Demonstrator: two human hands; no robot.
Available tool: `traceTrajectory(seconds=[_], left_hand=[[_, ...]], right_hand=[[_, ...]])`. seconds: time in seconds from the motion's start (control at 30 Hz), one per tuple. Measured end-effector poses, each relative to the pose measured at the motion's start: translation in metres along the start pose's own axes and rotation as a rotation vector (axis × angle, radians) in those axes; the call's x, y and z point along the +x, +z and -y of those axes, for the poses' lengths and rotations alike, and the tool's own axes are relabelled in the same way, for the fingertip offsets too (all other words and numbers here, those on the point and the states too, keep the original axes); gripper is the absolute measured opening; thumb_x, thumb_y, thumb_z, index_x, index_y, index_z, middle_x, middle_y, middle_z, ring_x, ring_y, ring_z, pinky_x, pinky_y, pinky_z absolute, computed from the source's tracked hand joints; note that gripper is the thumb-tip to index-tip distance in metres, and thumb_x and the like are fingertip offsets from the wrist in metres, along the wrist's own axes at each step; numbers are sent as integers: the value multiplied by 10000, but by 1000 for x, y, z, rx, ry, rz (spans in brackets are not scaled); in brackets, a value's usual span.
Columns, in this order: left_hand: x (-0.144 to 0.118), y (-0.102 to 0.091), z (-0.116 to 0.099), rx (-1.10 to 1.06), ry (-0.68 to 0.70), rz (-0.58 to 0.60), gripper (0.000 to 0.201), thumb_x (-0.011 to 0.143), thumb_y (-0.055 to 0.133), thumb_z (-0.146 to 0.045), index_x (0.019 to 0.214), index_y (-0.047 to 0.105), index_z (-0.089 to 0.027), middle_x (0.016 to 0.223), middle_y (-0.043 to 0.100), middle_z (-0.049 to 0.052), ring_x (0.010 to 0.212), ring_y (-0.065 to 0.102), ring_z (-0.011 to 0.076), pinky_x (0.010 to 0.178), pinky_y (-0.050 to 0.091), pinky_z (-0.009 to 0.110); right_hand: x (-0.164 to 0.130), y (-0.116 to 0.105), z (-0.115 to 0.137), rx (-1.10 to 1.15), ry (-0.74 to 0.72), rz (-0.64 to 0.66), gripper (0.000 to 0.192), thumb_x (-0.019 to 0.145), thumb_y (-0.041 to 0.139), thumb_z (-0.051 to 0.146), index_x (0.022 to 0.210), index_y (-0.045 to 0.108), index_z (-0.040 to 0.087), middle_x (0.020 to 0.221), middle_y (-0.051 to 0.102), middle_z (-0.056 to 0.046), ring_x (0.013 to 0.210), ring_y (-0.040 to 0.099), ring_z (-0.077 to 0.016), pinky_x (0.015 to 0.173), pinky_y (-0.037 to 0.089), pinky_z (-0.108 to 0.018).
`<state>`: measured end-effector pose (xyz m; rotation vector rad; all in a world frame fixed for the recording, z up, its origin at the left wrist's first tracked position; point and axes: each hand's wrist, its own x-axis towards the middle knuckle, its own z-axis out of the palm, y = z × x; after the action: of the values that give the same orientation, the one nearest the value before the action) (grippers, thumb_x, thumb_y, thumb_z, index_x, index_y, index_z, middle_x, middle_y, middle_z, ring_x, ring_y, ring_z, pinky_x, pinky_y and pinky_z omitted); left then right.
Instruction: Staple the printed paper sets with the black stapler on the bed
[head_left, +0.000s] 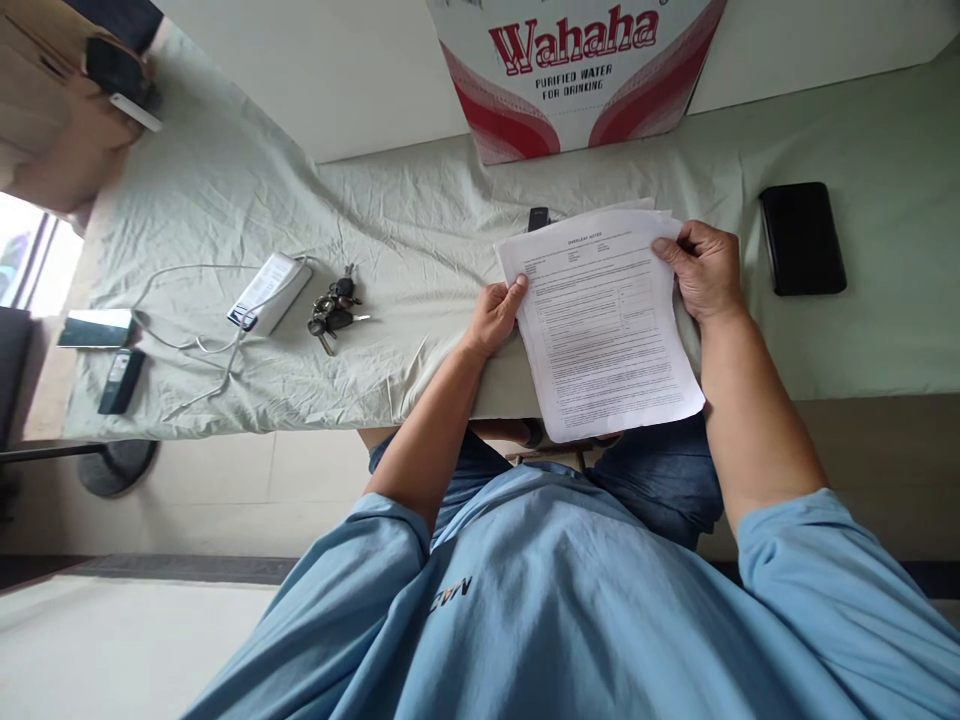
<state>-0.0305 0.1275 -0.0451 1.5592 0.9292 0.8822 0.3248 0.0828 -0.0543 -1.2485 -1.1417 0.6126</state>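
A small stack of printed papers (607, 330) is held up between my two hands over the front edge of the cloth-covered table, its lower end hanging past that edge. My left hand (498, 312) pinches the stack's left side, thumb on the top sheet. At the upper right corner my right hand (705, 265) grips it, thumb on top and the other fingers behind. The sheets fan slightly at the top. Just beyond them lies a small black object (538, 217), partly hidden by the paper.
A Wahaha water carton (585, 110) stands at the back. On the right lies a black wallet-like case (802, 238). Leftward on the green cloth (420, 230) are keys (336, 310), a white power bank (270, 292) with a cable, a phone (96, 328) and a small black device (121, 381).
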Motion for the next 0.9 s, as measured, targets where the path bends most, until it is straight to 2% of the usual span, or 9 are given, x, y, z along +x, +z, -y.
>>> traceTrajectory(seconds=[0.07,0.3,0.47,0.6,0.9], left_hand=[[-1,0,-3,25,6,2,885,965,637,-1055,662,595,-225,619,484,18,591,523,154,507,444,314],[-3,0,-9,93,-30,24,918,969,566,-1083,693,643,-211,692,620,55,650,591,168,564,505,305],[-3,2,-10,108,-32,21,929,959,542,-1102,716,674,-215,673,570,42,674,606,181,584,512,312],[-4,2,-13,126,-29,17,941,957,513,-1115,671,623,-225,639,516,31,667,591,181,586,521,313],[-3,2,-11,123,19,21,908,996,521,-1075,706,665,-226,653,635,64,673,602,195,578,516,323]], right_hand=[[0,1,1,-1,1,1,514,881,1049,584,755,694,234,688,510,70,681,582,-118,598,513,-242],[-1,2,1,12,-5,-5,485,888,1024,611,792,721,244,718,566,61,729,650,-141,633,576,-269],[-1,2,-2,20,-4,-18,493,872,1035,616,785,718,248,708,561,66,727,659,-146,660,610,-289],[-1,2,-5,31,-20,-35,508,868,1040,626,775,712,249,700,534,71,697,623,-135,648,592,-288],[-1,3,-8,15,13,-32,531,881,1018,664,786,659,285,728,514,51,753,633,-175,661,602,-332]])
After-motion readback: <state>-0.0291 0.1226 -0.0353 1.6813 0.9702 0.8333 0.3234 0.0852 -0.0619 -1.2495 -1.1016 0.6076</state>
